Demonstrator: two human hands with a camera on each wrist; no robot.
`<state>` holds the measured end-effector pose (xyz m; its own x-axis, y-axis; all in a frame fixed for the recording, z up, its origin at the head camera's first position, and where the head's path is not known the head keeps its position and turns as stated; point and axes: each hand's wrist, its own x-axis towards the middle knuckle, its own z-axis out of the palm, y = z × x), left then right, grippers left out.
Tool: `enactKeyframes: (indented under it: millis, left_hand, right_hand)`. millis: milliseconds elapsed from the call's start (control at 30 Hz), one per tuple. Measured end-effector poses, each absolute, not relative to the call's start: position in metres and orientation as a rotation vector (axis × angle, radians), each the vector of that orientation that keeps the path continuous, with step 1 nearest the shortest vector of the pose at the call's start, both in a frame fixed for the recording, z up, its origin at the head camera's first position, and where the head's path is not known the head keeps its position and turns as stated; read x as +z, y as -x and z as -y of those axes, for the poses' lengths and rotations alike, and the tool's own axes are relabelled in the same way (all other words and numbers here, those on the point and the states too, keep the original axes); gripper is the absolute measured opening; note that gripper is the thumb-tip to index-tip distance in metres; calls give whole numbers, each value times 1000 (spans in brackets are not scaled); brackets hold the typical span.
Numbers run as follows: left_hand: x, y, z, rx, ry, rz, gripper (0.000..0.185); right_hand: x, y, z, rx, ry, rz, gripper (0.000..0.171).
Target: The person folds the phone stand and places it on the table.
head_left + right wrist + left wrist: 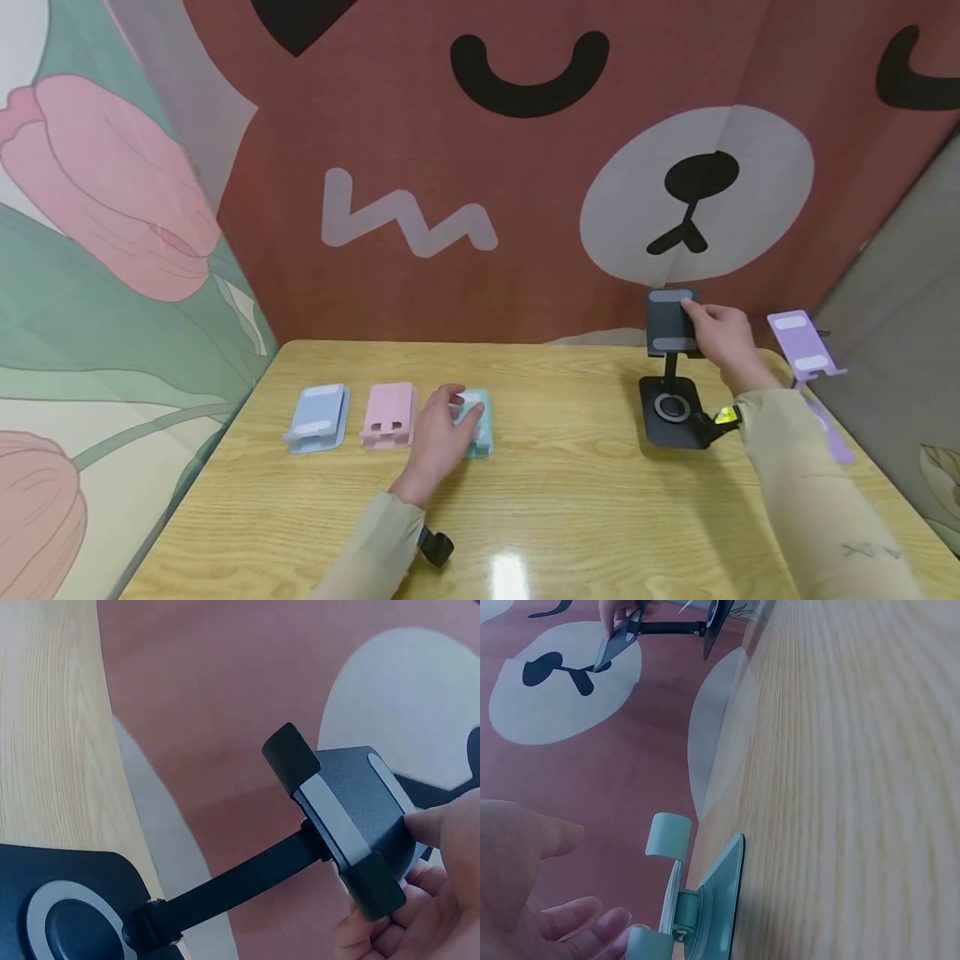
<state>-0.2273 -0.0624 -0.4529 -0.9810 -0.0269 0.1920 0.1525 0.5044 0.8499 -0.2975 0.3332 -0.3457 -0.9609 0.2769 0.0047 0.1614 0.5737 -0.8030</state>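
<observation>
My right hand (726, 340) pinches the right edge of the upper plate of a black phone stand (666, 325). This stand is unfolded, its arm upright over a flat base with a grey ring. In the right wrist view the thumb lies on the front of the plate (356, 799) and the fingers are behind it. Over a folded teal phone stand (483, 429) is my left hand (441, 437), partly covering it. The left wrist view shows that hand's thumb apart from the teal stand (669, 836), with loosely bent fingers close beside it; whether a fingertip touches, I cannot tell.
A folded blue phone stand (318, 414) and a folded pink one (389, 412) lie left of the teal stand. At the right end of the wooden table (570, 500) stands an unfolded purple stand (804, 343), partly behind my right sleeve. A patterned cloth hangs behind.
</observation>
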Motion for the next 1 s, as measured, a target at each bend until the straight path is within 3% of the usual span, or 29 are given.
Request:
enactKeyframes:
  millis: [1000]
  left_hand:
    - [-449, 215, 36, -1676, 217, 2518, 40]
  right_hand:
    - [-308, 259, -220, 1596, -68, 2554, 58]
